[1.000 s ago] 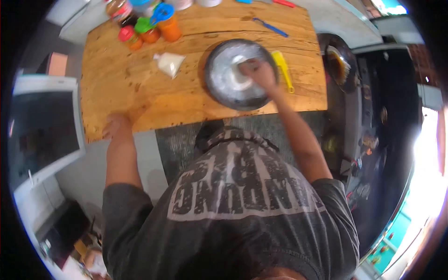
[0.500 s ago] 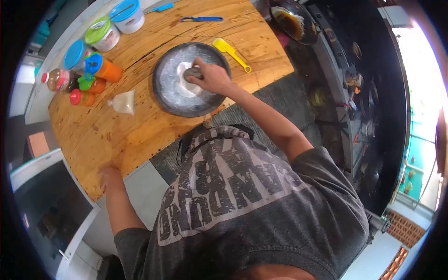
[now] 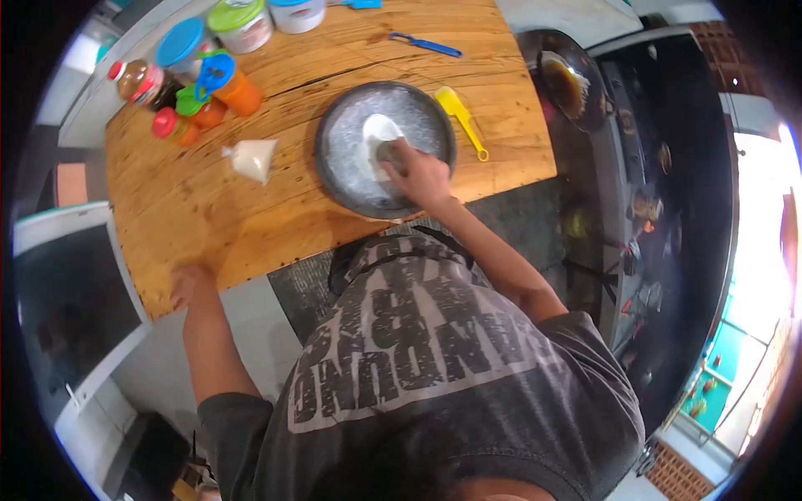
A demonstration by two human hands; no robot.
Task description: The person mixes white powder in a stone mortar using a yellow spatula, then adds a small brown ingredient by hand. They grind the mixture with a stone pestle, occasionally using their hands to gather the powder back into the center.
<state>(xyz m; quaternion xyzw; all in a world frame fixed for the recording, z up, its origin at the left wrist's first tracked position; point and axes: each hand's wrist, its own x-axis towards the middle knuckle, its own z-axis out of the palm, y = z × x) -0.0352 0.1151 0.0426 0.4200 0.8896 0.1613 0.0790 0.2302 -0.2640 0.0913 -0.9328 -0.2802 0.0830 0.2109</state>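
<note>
My right hand [image 3: 424, 177] is closed around a dark stone pestle [image 3: 388, 153], which presses on white powder [image 3: 381, 129] in a round grey stone mortar [image 3: 341, 134]. The mortar stands near the front edge of the wooden table [image 3: 301, 219]. My left hand [image 3: 190, 284] rests at the table's front left corner, its fingers bent over the edge; whether they hold anything is hidden. A small clear bag with pale contents [image 3: 252, 159] lies to the left of the mortar, and a yellow plastic tool [image 3: 461, 119] to its right.
Lidded tubs [image 3: 242, 27], a dark sauce bottle [image 3: 144, 83] and orange bottles [image 3: 238, 90] stand at the back left. A blue peeler [image 3: 426, 45] lies behind the mortar. Right of the table are a wok [image 3: 568, 83] and a dark stove counter [image 3: 685, 192].
The view has shifted, so the table appears farther right. My right hand has drawn the pestle toward the mortar's near side, and more of the white powder shows behind it.
</note>
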